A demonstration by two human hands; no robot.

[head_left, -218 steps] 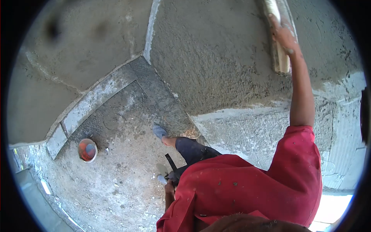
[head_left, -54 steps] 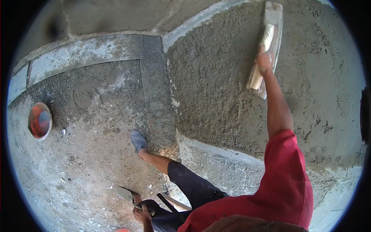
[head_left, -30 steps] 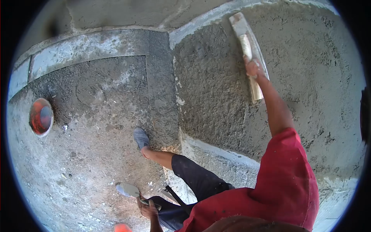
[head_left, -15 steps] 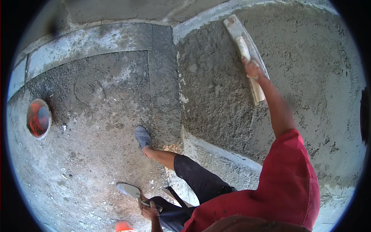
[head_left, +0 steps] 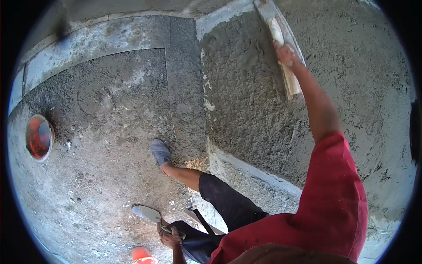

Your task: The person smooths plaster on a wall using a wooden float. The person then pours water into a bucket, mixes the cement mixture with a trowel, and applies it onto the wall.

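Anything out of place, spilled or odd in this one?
Only small things: white crumbs lie loose on the floor beside the bucket, and a blurred dark spot sits at upper left, perhaps a lens smudge. The float in the right hand shows nothing odd.

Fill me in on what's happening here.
A person in a red shirt is working on a grey cement surface. Their right hand grips a long float by its pale handle, and the float appears to lie flat on the cement. The left hand, held low, has a hand trowel. Left of the float the cement is mostly coarse; to its right it looks smoother. A bucket stands on the ground at far left.
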